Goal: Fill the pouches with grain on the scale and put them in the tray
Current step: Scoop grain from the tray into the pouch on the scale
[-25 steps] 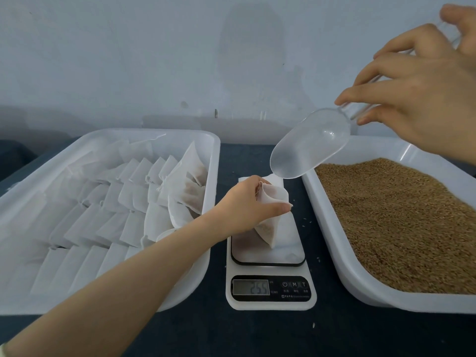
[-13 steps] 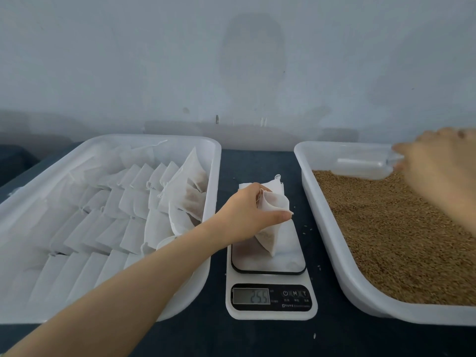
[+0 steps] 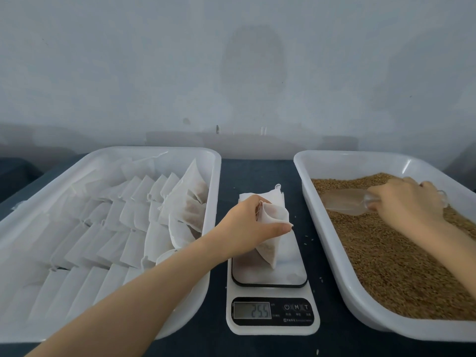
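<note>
1. The tray (image 3: pixel 211 161) on the left side of the surface showed no change. Flat pouches (image 3: pixel 134 215) lay in rows, with a few filled pouches (image 3: pixel 192 210) against its right wall.
2. The left grip (image 3: pixel 247 222) remained in place. Thumb and fingers pinched the mouth of the pouch (image 3: pixel 268 251) open. The pouch stood partly filled on the scale (image 3: pixel 291 269), mid-surface toward the front edge.
3. The scale display showed the same figures throughout, so no grain entered the pouch in this interval.
4. The right grip (image 3: pixel 409 202) had moved. One second earlier it held the clear scoop (image 3: pixel 345 202) empty above the pouch. It then crossed to the grain tray (image 3: pixel 334 253) on the right side of the surface. Its fingers were curled round the handle, and the bowl lay in the grain (image 3: pixel 386 266) near the tray's far left corner.
5. Assessment: a further scoop was being loaded, which suggested the pouch was under weight. Transfer to the left tray was not yet done.
</note>
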Available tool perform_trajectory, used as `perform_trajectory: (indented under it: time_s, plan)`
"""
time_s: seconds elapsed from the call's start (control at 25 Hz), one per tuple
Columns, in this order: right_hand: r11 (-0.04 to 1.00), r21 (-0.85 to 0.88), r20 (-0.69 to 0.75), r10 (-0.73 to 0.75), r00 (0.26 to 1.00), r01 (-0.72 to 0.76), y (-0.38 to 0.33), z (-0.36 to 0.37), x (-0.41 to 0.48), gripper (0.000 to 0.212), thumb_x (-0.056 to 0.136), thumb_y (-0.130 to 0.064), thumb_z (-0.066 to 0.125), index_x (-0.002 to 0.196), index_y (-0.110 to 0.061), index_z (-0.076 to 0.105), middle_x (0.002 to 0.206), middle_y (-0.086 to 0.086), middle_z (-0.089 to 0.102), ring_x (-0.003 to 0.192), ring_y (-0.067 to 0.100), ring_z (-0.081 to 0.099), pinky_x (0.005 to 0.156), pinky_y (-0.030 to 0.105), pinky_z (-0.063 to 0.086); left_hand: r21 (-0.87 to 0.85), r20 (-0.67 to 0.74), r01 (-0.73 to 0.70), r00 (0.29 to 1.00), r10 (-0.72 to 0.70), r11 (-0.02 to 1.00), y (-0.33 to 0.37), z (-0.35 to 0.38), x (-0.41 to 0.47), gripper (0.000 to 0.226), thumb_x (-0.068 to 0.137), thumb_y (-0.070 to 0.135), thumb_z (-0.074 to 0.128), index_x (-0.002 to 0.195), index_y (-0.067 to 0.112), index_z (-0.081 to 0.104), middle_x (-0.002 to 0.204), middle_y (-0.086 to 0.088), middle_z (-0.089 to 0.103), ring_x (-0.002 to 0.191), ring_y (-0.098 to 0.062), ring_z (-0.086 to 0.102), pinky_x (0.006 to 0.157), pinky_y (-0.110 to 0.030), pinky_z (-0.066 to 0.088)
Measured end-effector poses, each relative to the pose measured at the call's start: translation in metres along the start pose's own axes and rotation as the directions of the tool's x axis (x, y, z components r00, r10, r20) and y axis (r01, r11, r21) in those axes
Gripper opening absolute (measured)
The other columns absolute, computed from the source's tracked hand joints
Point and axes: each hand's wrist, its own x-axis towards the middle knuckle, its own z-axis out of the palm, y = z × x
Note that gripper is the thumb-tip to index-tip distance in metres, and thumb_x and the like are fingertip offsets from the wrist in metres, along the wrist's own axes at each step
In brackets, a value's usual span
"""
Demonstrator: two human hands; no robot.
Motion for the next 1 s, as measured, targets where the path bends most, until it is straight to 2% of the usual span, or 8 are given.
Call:
perform_trajectory:
  time_s: [0.08, 0.32, 0.44, 0.52, 0.68, 0.8, 0.88, 1.0]
  plan:
    - [0.984, 0.158, 0.009, 0.080, 0.997, -0.081, 0.008, 0.001, 0.001, 0.009, 0.091, -0.045, 0.056, 0.095, -0.047, 0.064, 0.077, -0.010, 0.056, 0.074, 0.017, 0.049, 0.064, 0.027, 0.039, 0.005, 0.006, 0.008, 1.000, -0.008, 1.000, 0.001, 0.000, 0.000, 0.053, 0.076, 0.051, 0.072, 0.118, 0.026, 0.051, 0.108, 0.010, 0.061, 0.097, -0.008, 0.059, 0.081, -0.024, 0.051]
    - [0.841, 0.500, 0.170, 0.141, 0.975, -0.209, 0.036, 0.009, 0.008, 0.035, 0.080, -0.052, 0.067, 0.113, -0.041, 0.064, 0.120, 0.001, 0.065, 0.072, 0.020, 0.060, 0.079, 0.039, 0.053, 0.002, 0.016, 0.012, 1.000, -0.012, 1.000, 0.002, 0.000, -0.001, 0.053, 0.077, 0.050, 0.071, 0.119, 0.025, 0.050, 0.109, 0.009, 0.060, 0.098, -0.010, 0.059, 0.082, -0.025, 0.052]
    - [0.764, 0.608, 0.186, 0.126, 0.975, -0.215, 0.039, 0.009, 0.005, 0.038, 0.076, -0.045, 0.073, 0.112, -0.035, 0.067, 0.126, 0.004, 0.062, 0.091, 0.026, 0.058, 0.086, 0.039, 0.046, 0.014, 0.015, 0.009, 1.000, -0.009, 1.000, 0.003, 0.000, -0.001, 0.053, 0.078, 0.050, 0.071, 0.119, 0.025, 0.050, 0.109, 0.008, 0.060, 0.097, -0.010, 0.059, 0.080, -0.023, 0.051]
    - [0.740, 0.636, 0.188, 0.128, 0.974, -0.220, 0.038, 0.009, 0.002, 0.037, 0.076, -0.044, 0.074, 0.112, -0.035, 0.067, 0.126, 0.005, 0.062, 0.093, 0.028, 0.060, 0.087, 0.040, 0.047, 0.022, 0.013, 0.010, 1.000, -0.010, 1.000, 0.003, 0.000, -0.001, 0.053, 0.078, 0.050, 0.070, 0.120, 0.025, 0.049, 0.110, 0.008, 0.059, 0.098, -0.010, 0.059, 0.079, -0.021, 0.049]
    - [0.774, 0.587, 0.178, 0.163, 0.970, -0.238, 0.039, 0.002, 0.000, 0.036, 0.077, -0.045, 0.072, 0.112, -0.037, 0.067, 0.107, 0.006, 0.069, 0.069, 0.024, 0.058, 0.072, 0.034, 0.047, 0.017, 0.018, 0.012, 1.000, -0.012, 1.000, 0.004, -0.001, -0.002, 0.053, 0.078, 0.050, 0.070, 0.120, 0.025, 0.049, 0.110, 0.008, 0.059, 0.098, -0.010, 0.059, 0.078, -0.020, 0.049]
    - [0.745, 0.639, 0.105, 0.160, 0.981, -0.190, 0.039, -0.018, -0.009, 0.025, 0.076, -0.045, 0.072, 0.100, -0.044, 0.066, 0.095, 0.003, 0.070, 0.059, 0.022, 0.061, 0.077, 0.036, 0.051, 0.010, 0.016, 0.011, 1.000, -0.011, 1.000, 0.003, 0.000, -0.001, 0.053, 0.078, 0.050, 0.071, 0.120, 0.026, 0.050, 0.110, 0.009, 0.060, 0.098, -0.010, 0.059, 0.081, -0.024, 0.051]
    - [0.674, 0.731, 0.049, 0.105, 0.993, -0.108, 0.039, -0.035, -0.017, 0.023, 0.076, -0.036, 0.074, 0.090, -0.050, 0.061, 0.106, -0.002, 0.069, 0.047, 0.013, 0.060, 0.061, 0.025, 0.052, 0.004, 0.016, 0.011, 1.000, -0.011, 1.000, 0.002, 0.000, 0.000, 0.054, 0.077, 0.050, 0.071, 0.120, 0.026, 0.050, 0.110, 0.008, 0.060, 0.099, -0.011, 0.059, 0.083, -0.025, 0.051]
    - [0.598, 0.801, 0.032, -0.025, 0.999, -0.011, 0.034, -0.056, -0.026, 0.032, 0.074, -0.029, 0.073, 0.082, -0.057, 0.061, 0.100, -0.019, 0.065, 0.024, 0.003, 0.036, 0.030, 0.008, 0.030, -0.014, 0.017, 0.006, 1.000, -0.005, 1.000, 0.001, -0.001, 0.000, 0.055, 0.076, 0.050, 0.072, 0.120, 0.026, 0.050, 0.110, 0.009, 0.061, 0.098, -0.009, 0.060, 0.081, -0.023, 0.051]
